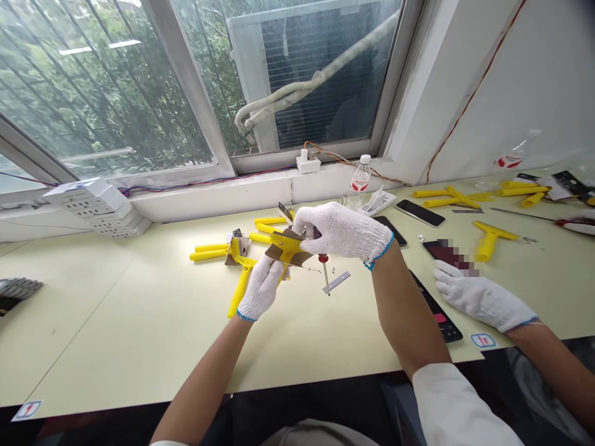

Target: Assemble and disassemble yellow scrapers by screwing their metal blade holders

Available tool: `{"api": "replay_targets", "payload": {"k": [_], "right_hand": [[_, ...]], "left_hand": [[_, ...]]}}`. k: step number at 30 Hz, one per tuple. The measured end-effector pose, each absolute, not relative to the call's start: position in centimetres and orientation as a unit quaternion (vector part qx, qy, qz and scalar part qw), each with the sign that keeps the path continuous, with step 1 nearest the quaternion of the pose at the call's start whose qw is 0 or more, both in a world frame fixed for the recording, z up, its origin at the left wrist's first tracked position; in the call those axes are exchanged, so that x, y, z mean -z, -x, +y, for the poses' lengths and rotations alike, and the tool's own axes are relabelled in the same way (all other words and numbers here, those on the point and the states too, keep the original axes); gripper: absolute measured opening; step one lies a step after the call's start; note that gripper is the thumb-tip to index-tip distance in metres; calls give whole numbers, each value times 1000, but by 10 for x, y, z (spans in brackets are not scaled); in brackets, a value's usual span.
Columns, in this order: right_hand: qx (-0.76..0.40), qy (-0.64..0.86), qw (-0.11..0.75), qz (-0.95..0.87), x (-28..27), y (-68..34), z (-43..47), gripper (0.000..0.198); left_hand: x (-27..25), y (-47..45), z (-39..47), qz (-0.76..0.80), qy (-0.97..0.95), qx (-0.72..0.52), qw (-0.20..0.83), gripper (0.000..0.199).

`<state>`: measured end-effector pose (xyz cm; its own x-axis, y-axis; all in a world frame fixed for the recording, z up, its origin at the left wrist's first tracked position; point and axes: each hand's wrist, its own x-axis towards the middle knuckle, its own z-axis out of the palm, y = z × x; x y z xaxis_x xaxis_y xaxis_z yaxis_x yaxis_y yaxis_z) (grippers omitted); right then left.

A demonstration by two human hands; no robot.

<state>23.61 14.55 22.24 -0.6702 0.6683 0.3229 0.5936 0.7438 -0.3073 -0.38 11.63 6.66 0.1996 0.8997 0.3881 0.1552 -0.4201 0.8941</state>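
Observation:
My left hand [261, 290], in a white knit glove, is closed around the handle of a yellow scraper [289, 243], its head raised above the table. A thin brownish plate shows along the head's lower side. My gloved right hand [341, 230] has its fingertips at the head's right end. A screwdriver [326, 272] with a red and dark handle is tucked in that hand, shaft pointing down. Below it lies a flat metal blade [337, 282] with holes, with tiny screws [333, 270] nearby. Left of my hands is another yellow scraper [240, 288]; what the right fingertips pinch is hidden.
More yellow scraper parts [209, 251] lie behind my left hand. A water bottle [359, 183] and phones [419, 213] stand and lie at the right. A co-worker's gloved hand [483, 297] rests beside another phone. White boxes [100, 207] are stacked by the window.

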Motion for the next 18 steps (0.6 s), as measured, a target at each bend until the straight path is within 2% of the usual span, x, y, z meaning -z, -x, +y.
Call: {"api": "replay_targets", "payload": {"k": [10, 13, 16, 18], "right_hand": [[-104, 364, 120, -918, -228, -230, 148, 19], [-102, 381, 89, -915, -231, -229, 147, 21], [-103, 374, 80, -918, -232, -229, 144, 26], [-101, 364, 79, -923, -232, -230, 144, 25]], "left_hand": [[-57, 0, 116, 364, -682, -506, 382, 31], [-54, -4, 116, 345, -684, -520, 377, 32], [-42, -6, 117, 312, -677, -562, 358, 58], [-32, -5, 119, 291, -688, -587, 312, 65]]}}
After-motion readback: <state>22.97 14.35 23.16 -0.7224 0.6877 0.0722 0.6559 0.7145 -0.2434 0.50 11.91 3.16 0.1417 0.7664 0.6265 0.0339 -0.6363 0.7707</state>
